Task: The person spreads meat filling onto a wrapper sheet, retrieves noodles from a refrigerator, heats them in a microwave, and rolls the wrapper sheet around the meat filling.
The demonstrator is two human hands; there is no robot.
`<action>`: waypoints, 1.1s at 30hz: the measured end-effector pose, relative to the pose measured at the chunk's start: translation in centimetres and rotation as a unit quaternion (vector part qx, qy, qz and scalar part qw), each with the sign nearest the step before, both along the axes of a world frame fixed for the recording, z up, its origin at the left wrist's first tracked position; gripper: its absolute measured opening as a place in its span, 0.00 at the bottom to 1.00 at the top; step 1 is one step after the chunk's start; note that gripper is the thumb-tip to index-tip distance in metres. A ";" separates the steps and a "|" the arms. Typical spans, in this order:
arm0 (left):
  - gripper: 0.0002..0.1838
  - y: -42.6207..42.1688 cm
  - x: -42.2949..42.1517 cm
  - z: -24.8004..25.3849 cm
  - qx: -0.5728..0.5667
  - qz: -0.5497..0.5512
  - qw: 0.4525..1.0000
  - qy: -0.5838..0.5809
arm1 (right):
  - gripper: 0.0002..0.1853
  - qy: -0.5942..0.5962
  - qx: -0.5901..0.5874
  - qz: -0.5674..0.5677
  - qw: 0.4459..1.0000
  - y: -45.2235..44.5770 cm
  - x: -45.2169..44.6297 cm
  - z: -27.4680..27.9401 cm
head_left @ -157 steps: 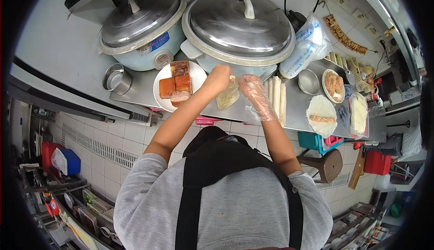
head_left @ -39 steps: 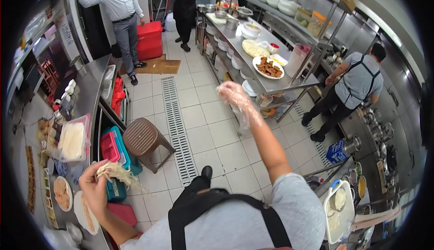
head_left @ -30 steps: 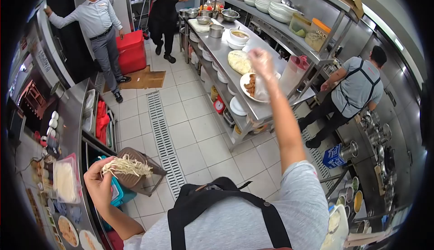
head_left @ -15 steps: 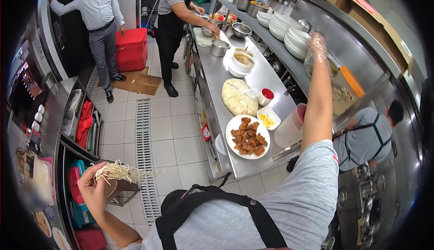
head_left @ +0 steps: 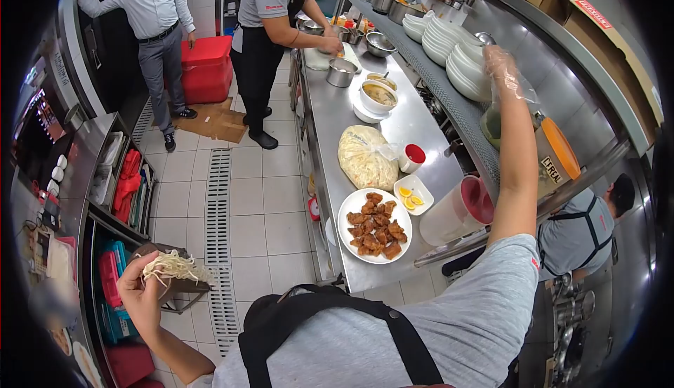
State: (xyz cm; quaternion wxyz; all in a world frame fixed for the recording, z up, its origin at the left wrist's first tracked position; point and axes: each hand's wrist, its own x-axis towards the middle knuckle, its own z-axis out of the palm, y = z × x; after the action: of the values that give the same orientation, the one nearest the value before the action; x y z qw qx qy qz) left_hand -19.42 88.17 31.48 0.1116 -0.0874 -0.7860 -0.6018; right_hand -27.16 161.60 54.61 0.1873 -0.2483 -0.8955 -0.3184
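Observation:
My left hand [head_left: 139,297] is raised at the lower left, its fingers closed on a clump of thin, pale noodles [head_left: 172,267], with loose strands sticking out. My right arm stretches up to the shelf over the counter. In a clear plastic glove, my right hand [head_left: 500,66] is beside the stacked white bowls [head_left: 468,72]; its fingertips are hidden. Below that hand are a container with dark green contents [head_left: 491,127] and an orange-lidded tub [head_left: 556,150] labelled CEREAL. On the counter beneath lies a white plate [head_left: 345,228] of browned fried pieces [head_left: 378,225].
The steel counter [head_left: 324,125] also bears a tied bag of pale shreds [head_left: 366,158], a red-lined cup [head_left: 412,157], a dish of lemon pieces [head_left: 421,209], a plastic jug [head_left: 449,218] and a soup bowl [head_left: 378,98]. A co-worker [head_left: 270,37] works at its far end; another person [head_left: 158,23] stands back left.
The view has shifted slightly. My right hand stays up by the bowls, and my left still holds the noodles. The far co-worker's hands have come together over the counter.

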 end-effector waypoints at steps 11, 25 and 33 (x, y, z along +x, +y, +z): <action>0.12 0.4 -0.8 -0.4 -0.016 -0.002 1.000 -0.006 | 0.14 -0.028 -0.009 -0.010 1.000 1.5 2.7 -0.1; 0.14 -2.0 -0.3 3.0 -0.072 0.040 0.993 0.080 | 0.06 0.065 0.083 0.277 0.955 -8.0 2.6 1.2; 0.18 -8.1 4.7 7.9 -0.045 0.080 0.988 0.125 | 0.09 0.054 0.205 0.528 0.822 -24.9 -2.6 -2.8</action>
State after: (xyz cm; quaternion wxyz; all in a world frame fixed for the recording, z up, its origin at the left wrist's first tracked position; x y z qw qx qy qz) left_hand -14.70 80.06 39.39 0.2521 -0.1038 -0.7969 -0.5391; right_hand -29.77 136.71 51.78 0.4215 0.2896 -0.7921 -0.3331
